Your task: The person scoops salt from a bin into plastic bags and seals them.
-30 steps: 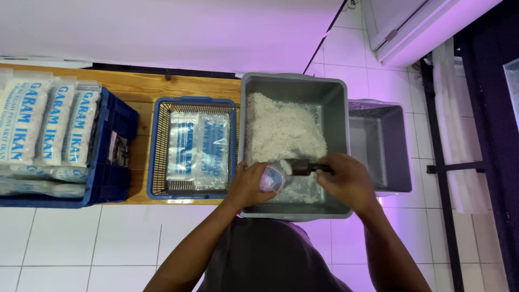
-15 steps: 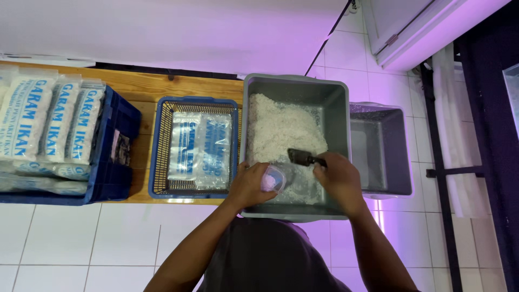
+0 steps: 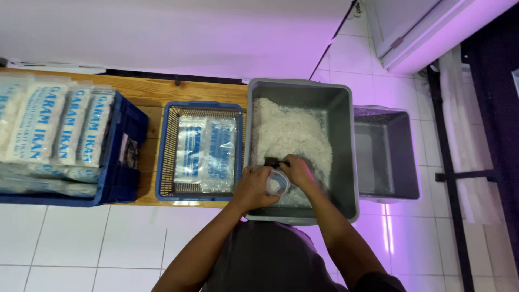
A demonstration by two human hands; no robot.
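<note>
A grey tub (image 3: 346, 140) holds a heap of coarse white grains (image 3: 286, 132). My left hand (image 3: 251, 186) grips a small clear bag (image 3: 277, 183) by its mouth at the tub's near side; some white grains sit inside it. My right hand (image 3: 300, 170) holds a small dark scoop (image 3: 272, 161) just above the bag's opening, tipped toward it. Both hands are close together over the near left part of the tub.
A blue wire basket (image 3: 165, 162) with flat printed plastic bags (image 3: 208, 151) sits left of the tub on a wooden bench (image 3: 178, 89). A blue crate (image 3: 127, 162) of filled white packets (image 3: 59, 127) stands farther left. A second grey tub (image 3: 386, 154) is on the right. White tiled floor lies below.
My right hand has brought the scoop from the grains on the right back left to the bag's mouth. My left hand stays on the bag.
</note>
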